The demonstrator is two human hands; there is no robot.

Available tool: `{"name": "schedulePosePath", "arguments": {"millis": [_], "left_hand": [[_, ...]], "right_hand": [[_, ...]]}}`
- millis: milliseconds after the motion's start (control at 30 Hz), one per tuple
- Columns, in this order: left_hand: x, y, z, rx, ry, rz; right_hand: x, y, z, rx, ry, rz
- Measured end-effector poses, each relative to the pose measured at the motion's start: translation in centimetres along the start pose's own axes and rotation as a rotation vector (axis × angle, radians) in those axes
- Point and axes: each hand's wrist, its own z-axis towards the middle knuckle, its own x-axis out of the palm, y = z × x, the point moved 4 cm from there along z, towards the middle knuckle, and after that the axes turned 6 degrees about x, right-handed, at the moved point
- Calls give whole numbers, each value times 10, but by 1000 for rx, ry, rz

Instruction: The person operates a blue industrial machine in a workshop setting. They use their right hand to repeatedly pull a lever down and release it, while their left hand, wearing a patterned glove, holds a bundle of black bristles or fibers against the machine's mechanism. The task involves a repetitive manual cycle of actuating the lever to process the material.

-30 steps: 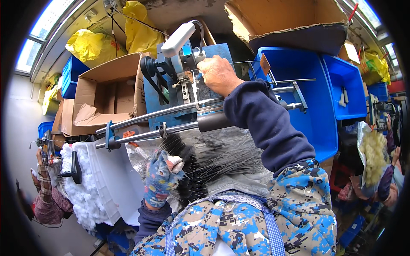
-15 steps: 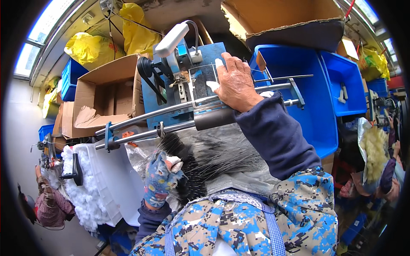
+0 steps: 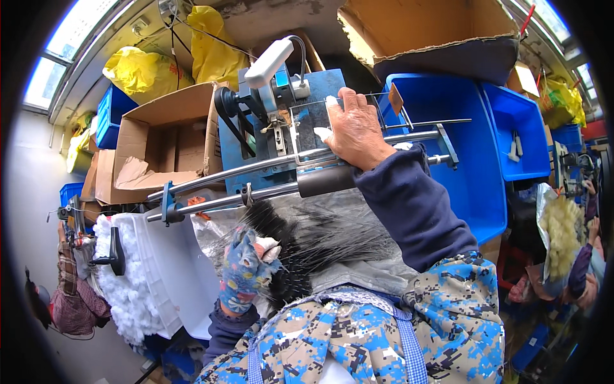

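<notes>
My right hand, with white wraps on the thumb and index fingertips, lies over the sliding carriage of a blue bench machine. Its fingers stretch forward beside a thin wire frame, and the palm is above a dark cylindrical sleeve on two steel rails. My left hand, in a blue patterned glove with white-wrapped fingertips, is curled closed beside a dense black bundle of bristles. Whatever lies between its fingers is hidden. Long dark bristles spread over a grey plastic sheet on my lap.
Left of the machine stands an open cardboard box; a white tub of white fluff is nearer. Blue bins are at the right, below a large cardboard box. Co-workers' arms show at the left and right edges.
The view has shifted slightly. Both my hands keep nearly the same places relative to the machine and bristles. At the far left, a co-worker's hand has moved up.
</notes>
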Motion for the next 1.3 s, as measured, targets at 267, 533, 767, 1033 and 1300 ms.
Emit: {"name": "schedulePosePath", "arguments": {"millis": [267, 533, 767, 1033, 1300], "left_hand": [[3, 0, 1, 5, 18, 13], [4, 3, -3, -25, 7, -4], [3, 1, -2, -2, 21, 20], [-2, 1, -6, -16, -32, 10], [-7, -9, 6, 42, -2, 55]], "right_hand": [[3, -4, -4, 36, 56, 46], [8, 0, -3, 20, 85, 69], [14, 19, -1, 3, 91, 37], [24, 46, 3, -41, 46, 68], [32, 61, 6, -127, 4, 102]]}}
